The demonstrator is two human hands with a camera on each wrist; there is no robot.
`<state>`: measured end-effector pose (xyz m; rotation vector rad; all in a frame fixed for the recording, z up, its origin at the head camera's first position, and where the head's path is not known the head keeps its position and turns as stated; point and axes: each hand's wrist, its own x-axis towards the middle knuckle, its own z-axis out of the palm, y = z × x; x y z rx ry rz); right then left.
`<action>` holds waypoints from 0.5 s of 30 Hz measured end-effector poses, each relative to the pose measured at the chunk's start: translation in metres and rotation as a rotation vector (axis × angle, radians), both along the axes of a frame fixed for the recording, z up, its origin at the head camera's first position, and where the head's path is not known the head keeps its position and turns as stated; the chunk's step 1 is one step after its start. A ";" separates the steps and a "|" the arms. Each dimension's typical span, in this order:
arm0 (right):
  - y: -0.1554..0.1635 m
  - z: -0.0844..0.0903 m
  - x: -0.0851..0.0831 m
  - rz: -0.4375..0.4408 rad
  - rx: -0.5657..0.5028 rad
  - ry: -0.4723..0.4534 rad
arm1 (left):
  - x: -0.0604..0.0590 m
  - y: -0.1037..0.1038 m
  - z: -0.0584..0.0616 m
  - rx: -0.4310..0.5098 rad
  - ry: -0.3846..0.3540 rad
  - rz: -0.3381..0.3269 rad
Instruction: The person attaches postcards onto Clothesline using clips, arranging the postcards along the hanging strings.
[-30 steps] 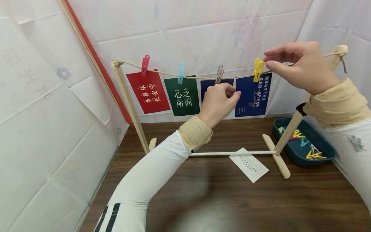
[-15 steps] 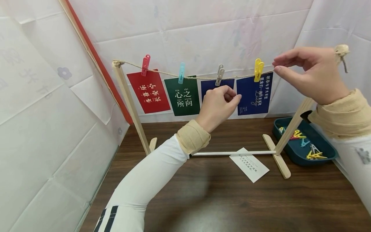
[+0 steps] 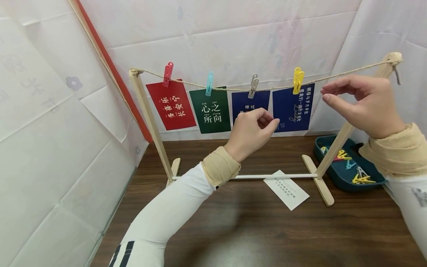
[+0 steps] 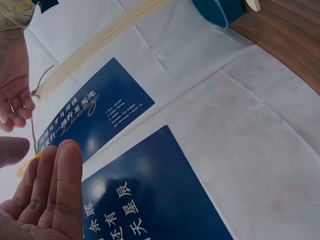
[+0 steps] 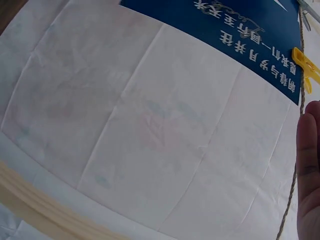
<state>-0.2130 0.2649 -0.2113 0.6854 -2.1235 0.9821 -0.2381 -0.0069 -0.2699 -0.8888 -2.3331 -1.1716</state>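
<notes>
- The left hand [image 3: 251, 130] hovers in front of the two navy cards, fingers loosely curled toward the thumb with nothing between them; the left wrist view shows its fingers [image 4: 55, 185] lying nearly straight and bare.
- The right hand [image 3: 361, 105] hangs just below the twine [image 3: 227, 89] near the right post, thumb and forefinger apart and empty, clear of the yellow clothespin [image 3: 297, 80].
- That yellow clothespin clamps the right-hand navy card [image 3: 293, 109] to the twine; the right wrist view shows the same clothespin [image 5: 306, 75] beside the cord.
- Left of it, a grey clothespin [image 3: 253, 85] holds a second navy card [image 3: 248, 105], partly hidden behind the left hand.
- Further left, a light-blue clothespin [image 3: 209, 83] holds a green card [image 3: 211, 110], and a red clothespin [image 3: 168, 74] holds a red card [image 3: 171, 105].
- The twine runs between the two posts of a wooden stand [image 3: 150, 122] standing at the far side of the dark wooden table [image 3: 267, 230].
- A white card [image 3: 286, 189] lies flat on the table, under the stand's white crossbar.
- A teal tray [image 3: 337, 178] of loose coloured clothespins sits on the right, just behind the right post.
</notes>
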 end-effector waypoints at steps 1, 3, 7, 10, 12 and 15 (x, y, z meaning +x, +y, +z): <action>0.001 -0.002 0.001 -0.002 0.001 -0.003 | 0.000 0.000 -0.001 0.001 0.005 -0.001; 0.002 -0.005 0.002 -0.008 0.007 -0.008 | 0.001 0.000 -0.004 0.002 0.012 0.001; 0.006 -0.014 0.003 -0.024 0.028 -0.020 | 0.002 -0.001 -0.009 0.004 0.010 0.002; 0.009 -0.021 0.004 -0.027 0.031 -0.032 | 0.003 -0.002 -0.013 0.003 0.008 -0.003; 0.011 -0.026 0.005 -0.033 0.032 -0.045 | 0.003 -0.002 -0.016 0.002 0.009 -0.005; 0.014 -0.033 0.005 -0.045 0.028 -0.073 | 0.004 -0.002 -0.020 0.001 0.011 -0.007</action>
